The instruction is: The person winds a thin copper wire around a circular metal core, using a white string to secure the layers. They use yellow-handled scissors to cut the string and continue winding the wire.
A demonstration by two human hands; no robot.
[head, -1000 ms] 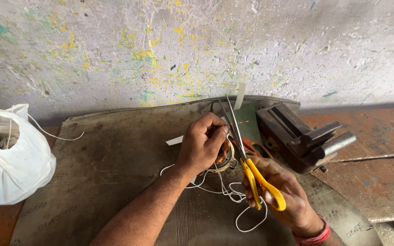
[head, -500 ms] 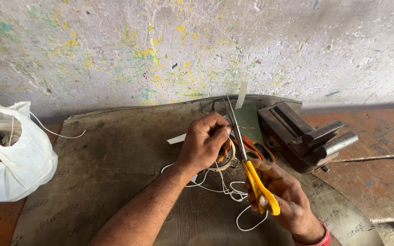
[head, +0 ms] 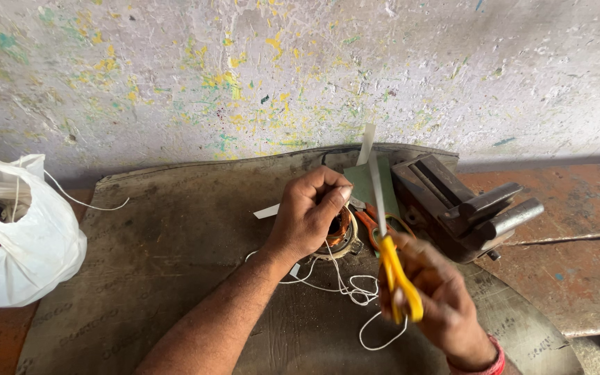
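Our left hand (head: 310,215) is curled over a small round motor coil (head: 340,235) with copper windings, fingers pressed together on its top edge. Our right hand (head: 432,305), just to the right and nearer us, is closed around yellow-handled scissors (head: 392,260), blades pointing up past the coil. Loose white string (head: 355,288) trails between both hands on the table (head: 175,236). A grey vise (head: 463,208) sits beyond the right hand; a white plastic bag (head: 19,236) lies far left of the left hand.
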